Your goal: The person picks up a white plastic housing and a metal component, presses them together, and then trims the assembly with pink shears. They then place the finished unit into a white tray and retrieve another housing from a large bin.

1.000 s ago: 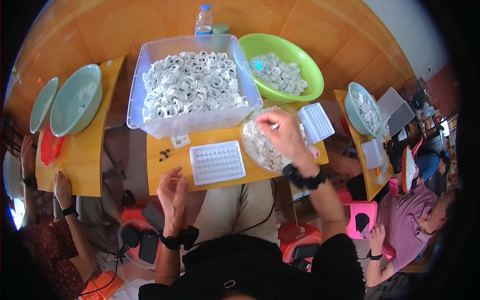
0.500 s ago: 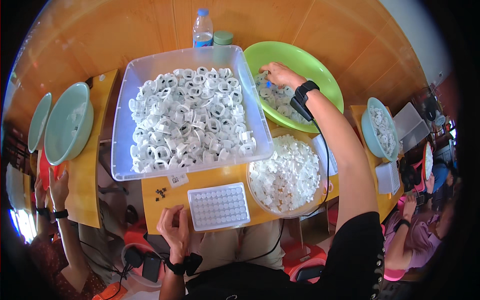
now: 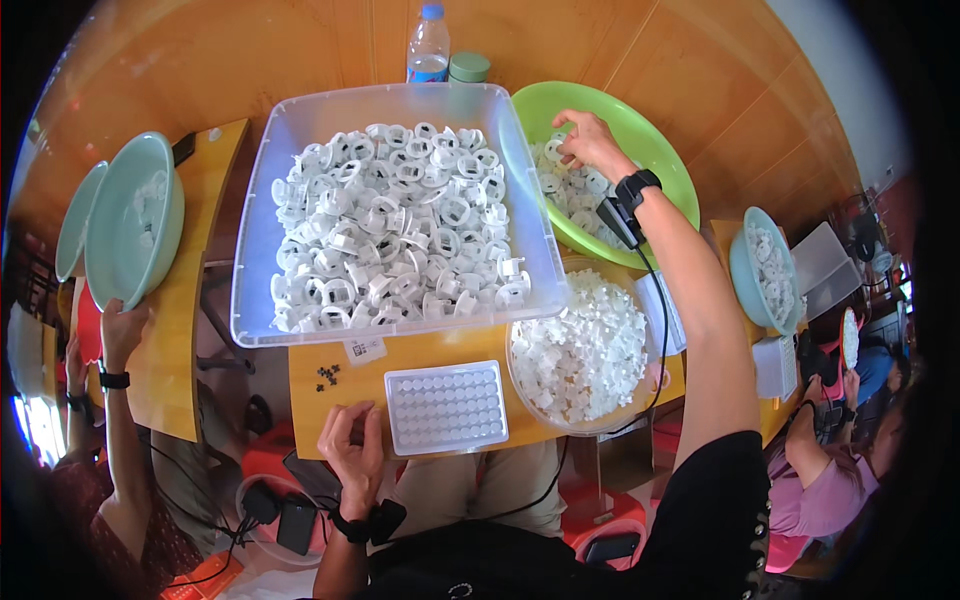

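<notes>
My right hand (image 3: 592,145) hovers over the near left of a lime-green basin (image 3: 655,140) with white round plastic parts (image 3: 575,195) in it. Its fingers are bent and apart, and I make out nothing held between them. Close to the table's front edge, my left hand (image 3: 352,450) is loosely curled, thumb apart from the fingers, with nothing visible in it. Beside it stands a shallow white tray (image 3: 447,447) holding rows of small round white pieces. Several tiny black parts (image 3: 327,377) lie on the table just beyond the left hand.
A large clear bin (image 3: 400,337) heaped with white ring-shaped parts (image 3: 400,220) fills the middle. To its right is a round tub (image 3: 580,350) of small white pieces. Behind stand a water bottle (image 3: 428,50) and a green-lidded jar (image 3: 468,68). A cable (image 3: 660,300) trails from my right wrist. Co-workers sit on both sides.
My right hand has drawn up and back to the right from the parts in the green basin, its fingers spreading. The left hand stays in place. The whole view has shifted slightly.
</notes>
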`<move>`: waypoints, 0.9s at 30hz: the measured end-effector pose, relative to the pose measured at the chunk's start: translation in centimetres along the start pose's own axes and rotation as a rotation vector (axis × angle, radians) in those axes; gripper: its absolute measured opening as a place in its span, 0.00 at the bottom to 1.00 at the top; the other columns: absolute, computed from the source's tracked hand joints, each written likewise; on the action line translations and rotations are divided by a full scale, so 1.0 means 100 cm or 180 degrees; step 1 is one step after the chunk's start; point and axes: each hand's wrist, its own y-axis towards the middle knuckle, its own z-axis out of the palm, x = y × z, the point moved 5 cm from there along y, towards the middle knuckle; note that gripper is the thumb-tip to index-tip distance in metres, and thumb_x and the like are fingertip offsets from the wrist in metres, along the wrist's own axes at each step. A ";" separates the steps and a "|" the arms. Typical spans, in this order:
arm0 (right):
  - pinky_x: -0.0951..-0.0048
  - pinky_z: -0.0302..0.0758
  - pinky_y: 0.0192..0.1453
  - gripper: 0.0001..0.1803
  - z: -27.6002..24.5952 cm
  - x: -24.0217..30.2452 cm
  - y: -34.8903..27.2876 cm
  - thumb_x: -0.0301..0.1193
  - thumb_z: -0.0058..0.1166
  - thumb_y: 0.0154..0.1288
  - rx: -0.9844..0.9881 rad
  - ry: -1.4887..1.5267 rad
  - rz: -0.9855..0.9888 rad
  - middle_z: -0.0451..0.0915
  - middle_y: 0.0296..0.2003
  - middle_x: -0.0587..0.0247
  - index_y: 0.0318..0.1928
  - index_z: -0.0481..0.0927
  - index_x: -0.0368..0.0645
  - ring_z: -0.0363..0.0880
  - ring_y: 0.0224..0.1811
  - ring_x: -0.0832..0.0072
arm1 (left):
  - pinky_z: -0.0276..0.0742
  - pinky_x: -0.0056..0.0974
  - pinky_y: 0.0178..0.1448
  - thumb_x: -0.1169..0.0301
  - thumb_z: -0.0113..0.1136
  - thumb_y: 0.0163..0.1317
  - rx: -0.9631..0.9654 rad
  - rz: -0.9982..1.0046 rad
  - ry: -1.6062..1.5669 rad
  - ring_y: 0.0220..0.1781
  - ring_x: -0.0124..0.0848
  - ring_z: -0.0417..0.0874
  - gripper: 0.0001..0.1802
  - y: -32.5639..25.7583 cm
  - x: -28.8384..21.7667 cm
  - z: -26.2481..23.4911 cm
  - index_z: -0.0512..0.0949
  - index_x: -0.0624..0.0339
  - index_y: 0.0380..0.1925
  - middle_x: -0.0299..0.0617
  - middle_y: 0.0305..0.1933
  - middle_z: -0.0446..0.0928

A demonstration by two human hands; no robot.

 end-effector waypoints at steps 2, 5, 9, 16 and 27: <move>0.75 0.76 0.22 0.13 -0.015 0.007 -0.018 0.18 0.54 0.51 -0.0055 0.0297 -0.0048 0.77 0.25 0.58 0.40 0.75 0.34 0.79 0.22 0.74 | 0.64 0.27 0.27 0.81 0.56 0.52 0.0039 -0.0163 -0.0156 0.23 0.24 0.71 0.04 -0.001 -0.002 -0.001 0.76 0.70 0.28 0.40 0.21 0.70; 0.79 0.75 0.22 0.10 -0.035 0.034 -0.061 0.20 0.53 0.54 0.0094 0.0545 -0.0266 0.78 0.26 0.60 0.39 0.76 0.32 0.79 0.25 0.78 | 0.66 0.27 0.26 0.80 0.56 0.53 0.0053 0.0034 -0.0210 0.21 0.22 0.71 0.04 -0.003 -0.002 -0.005 0.77 0.69 0.30 0.39 0.22 0.71; 0.81 0.75 0.26 0.08 -0.040 0.095 -0.156 0.21 0.52 0.57 0.0338 0.1086 -0.0897 0.78 0.28 0.63 0.38 0.77 0.33 0.78 0.28 0.81 | 0.67 0.27 0.28 0.80 0.54 0.55 0.0358 -0.0279 -0.0644 0.25 0.21 0.72 0.07 -0.007 0.014 -0.011 0.77 0.70 0.33 0.37 0.24 0.71; 0.81 0.74 0.31 0.10 0.011 0.156 -0.314 0.15 0.53 0.53 0.0265 0.1254 -0.1582 0.72 0.28 0.64 0.38 0.78 0.35 0.75 0.28 0.81 | 0.75 0.28 0.39 0.79 0.53 0.58 0.0722 -0.0479 -0.1963 0.33 0.25 0.77 0.13 -0.025 -0.058 -0.024 0.76 0.66 0.44 0.36 0.34 0.71; 0.72 0.71 0.26 0.15 0.065 0.170 -0.397 0.14 0.56 0.47 -0.1175 0.0602 -0.2237 0.73 0.28 0.61 0.38 0.79 0.40 0.76 0.25 0.68 | 0.76 0.30 0.45 0.82 0.56 0.56 0.1224 -0.0476 -0.3316 0.40 0.24 0.78 0.10 -0.045 -0.104 -0.005 0.74 0.67 0.40 0.39 0.40 0.74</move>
